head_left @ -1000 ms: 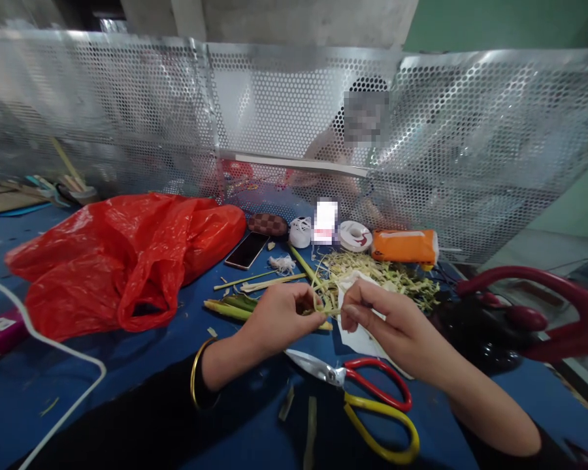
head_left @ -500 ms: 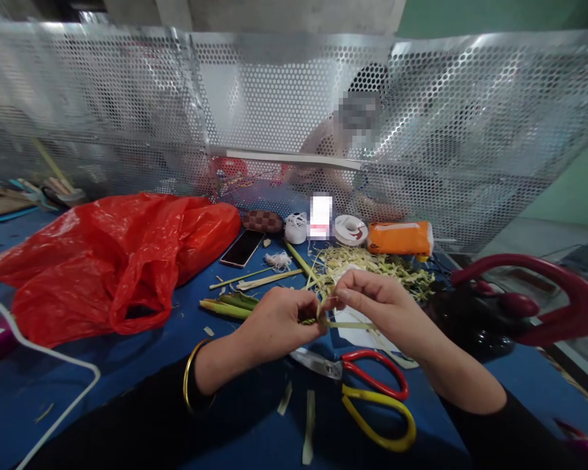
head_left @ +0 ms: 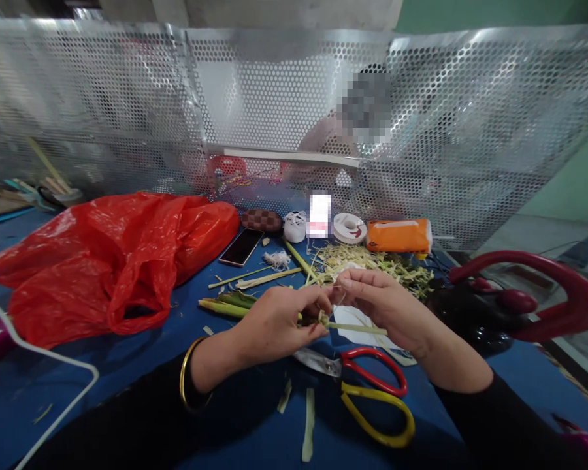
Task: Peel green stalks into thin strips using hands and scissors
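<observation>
My left hand (head_left: 269, 326) is closed, pinching a pale green plant strip (head_left: 357, 328) whose end sticks out to the right below my right hand. A small knotted part of it shows at the left fingertips; the rest is hidden in the palm. My right hand (head_left: 389, 303) has thumb and forefinger pressed together on a thin pale strand, close to the left fingers. Scissors (head_left: 330, 365) with one red and one yellow handle lie below both hands. Green husk pieces (head_left: 223, 308) lie left of my left hand. White paper (head_left: 355, 333) is under the right hand.
Behind the hands are a shredded plant pile (head_left: 343, 256), tape roll (head_left: 349, 228), orange packet (head_left: 399, 235), phone (head_left: 242, 247) and checkered case (head_left: 261, 220). A red plastic bag (head_left: 102, 261) lies left, a dark kettle (head_left: 490, 313) right. A person sits beyond the perforated metal screen (head_left: 284, 91).
My right hand has moved left to meet the left fingertips and now pinches a thin strand there. The plant strip's end has come into view to the right. The camera view has shifted slightly.
</observation>
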Available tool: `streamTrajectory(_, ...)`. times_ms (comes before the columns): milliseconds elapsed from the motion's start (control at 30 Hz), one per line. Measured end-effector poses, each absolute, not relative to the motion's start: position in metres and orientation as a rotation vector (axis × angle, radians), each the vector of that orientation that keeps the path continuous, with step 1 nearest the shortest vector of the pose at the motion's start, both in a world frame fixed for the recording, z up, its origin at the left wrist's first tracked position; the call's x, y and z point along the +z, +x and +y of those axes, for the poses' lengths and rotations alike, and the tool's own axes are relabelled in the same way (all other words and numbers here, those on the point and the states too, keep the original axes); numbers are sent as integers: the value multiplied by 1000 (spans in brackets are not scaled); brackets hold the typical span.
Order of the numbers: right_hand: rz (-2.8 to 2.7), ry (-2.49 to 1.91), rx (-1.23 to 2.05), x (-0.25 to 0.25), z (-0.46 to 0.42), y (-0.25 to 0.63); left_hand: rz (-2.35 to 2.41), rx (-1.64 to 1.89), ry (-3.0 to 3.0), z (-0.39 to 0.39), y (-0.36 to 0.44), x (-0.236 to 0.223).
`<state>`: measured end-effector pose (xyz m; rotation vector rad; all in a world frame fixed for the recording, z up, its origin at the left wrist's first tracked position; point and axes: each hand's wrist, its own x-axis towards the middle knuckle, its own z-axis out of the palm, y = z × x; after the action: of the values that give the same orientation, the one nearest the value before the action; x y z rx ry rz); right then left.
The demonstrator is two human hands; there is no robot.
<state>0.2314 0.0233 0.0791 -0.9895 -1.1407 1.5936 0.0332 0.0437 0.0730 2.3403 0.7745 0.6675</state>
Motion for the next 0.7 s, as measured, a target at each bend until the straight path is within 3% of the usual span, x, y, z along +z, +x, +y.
streamTrajectory(400,-916,-892,1817,63,32,230,759,708,2185,40,35,72)
streamTrajectory(700,-1304,-1159,1552,40,40,224,849,943,1425,47,36,80)
